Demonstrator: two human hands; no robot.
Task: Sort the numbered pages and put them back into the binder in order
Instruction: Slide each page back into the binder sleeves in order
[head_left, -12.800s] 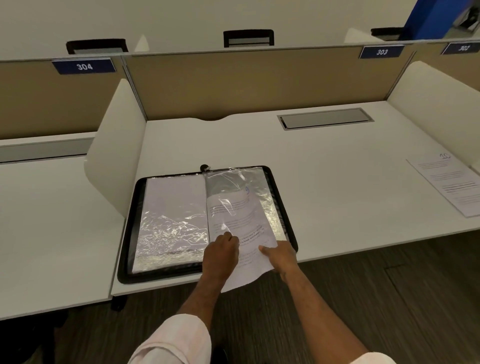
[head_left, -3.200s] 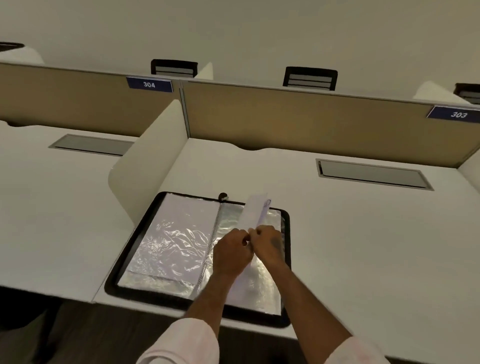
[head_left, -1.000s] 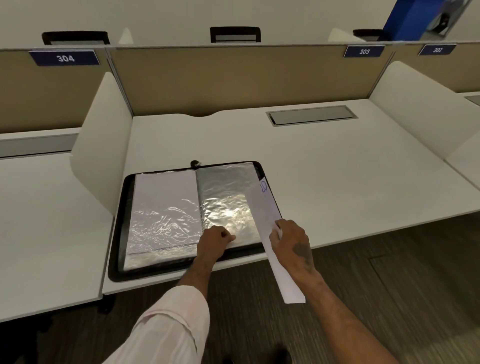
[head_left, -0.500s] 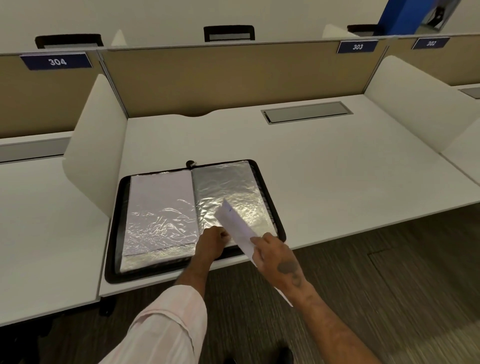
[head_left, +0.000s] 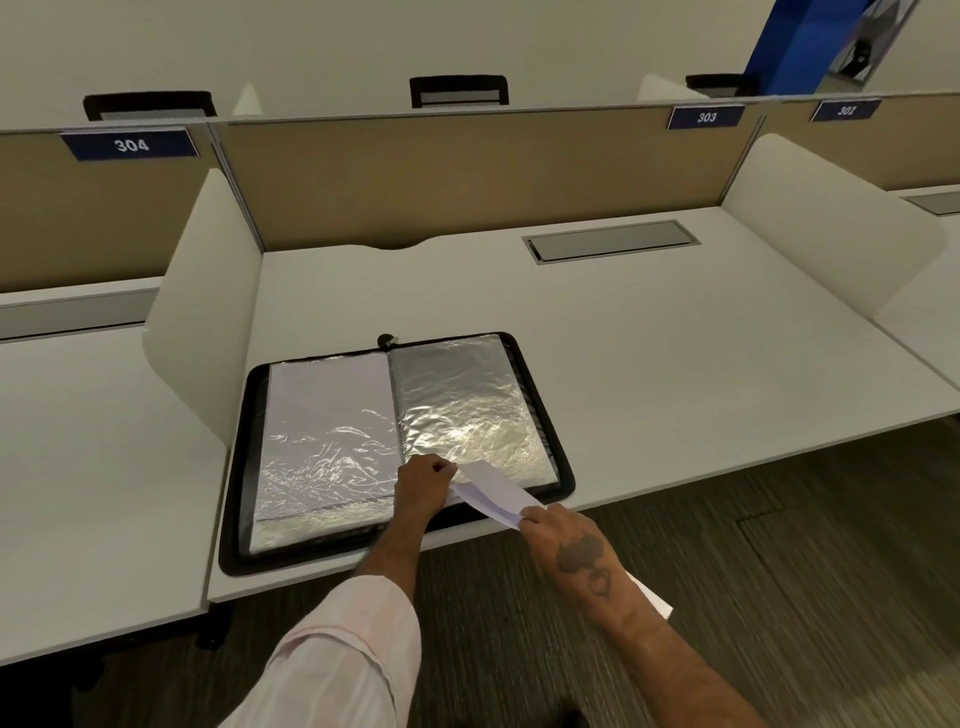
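Dropping from the steep tilt it had half a second ago, the white numbered paper page (head_left: 496, 491) now lies nearly flat. Its leading end meets my left hand (head_left: 423, 486) at the 6 o'clock edge of the binder's right side.

I see the black zip-edged binder (head_left: 239, 457) lying open toward 7 o'clock on the white desk (head_left: 675, 353). Its left leaf (head_left: 322, 415) shows a pale sheet under plastic. Its right leaf is a clear crinkled plastic pocket (head_left: 457, 410), shiny and with no sheet visible in it.

My left hand's fingers are curled tight at that pocket's near edge. They seem to pinch its lip, though I cannot see the opening itself. My right hand (head_left: 558, 527), at 4 o'clock from the left, pinches the page between thumb and fingers partway along it. The page's tail runs on beneath that forearm, off the desk edge. The number on the page is not readable.

I judge that the page has come down to the mouth of the pocket and sliding it in is the step in hand. Soft plastic may buckle the paper, so the lip needs holding open.
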